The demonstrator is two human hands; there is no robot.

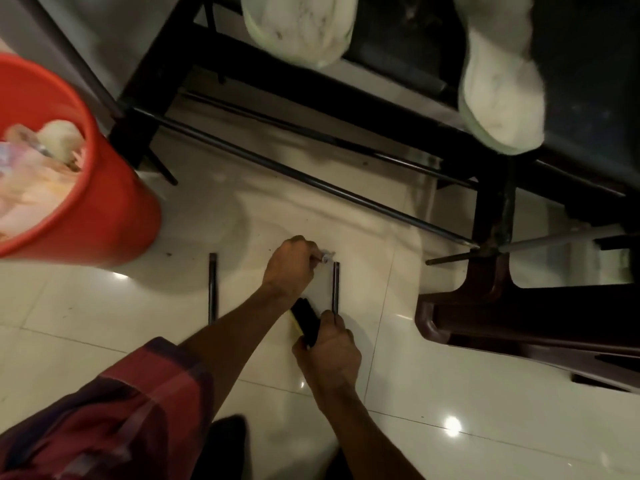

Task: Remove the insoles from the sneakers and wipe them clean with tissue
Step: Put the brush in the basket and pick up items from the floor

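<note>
Two white sneakers stand on a dark table at the top, one (299, 27) at the centre and one (500, 91) to the right. Low over the tiled floor, my right hand (329, 346) grips a dark insole (306, 322) with a yellow edge; most of the insole is hidden by my hands. Just above it, my left hand (291, 268) pinches a small whitish scrap (327, 257), possibly tissue, between its fingertips. The two hands are close but apart.
A red bucket (104, 216) full of crumpled waste stands at the left. The black table frame (322, 183) crosses the upper view. A dark brown plastic stool (519, 317) sits at the right. Two short dark bars (212, 289) (335, 287) flank my left hand.
</note>
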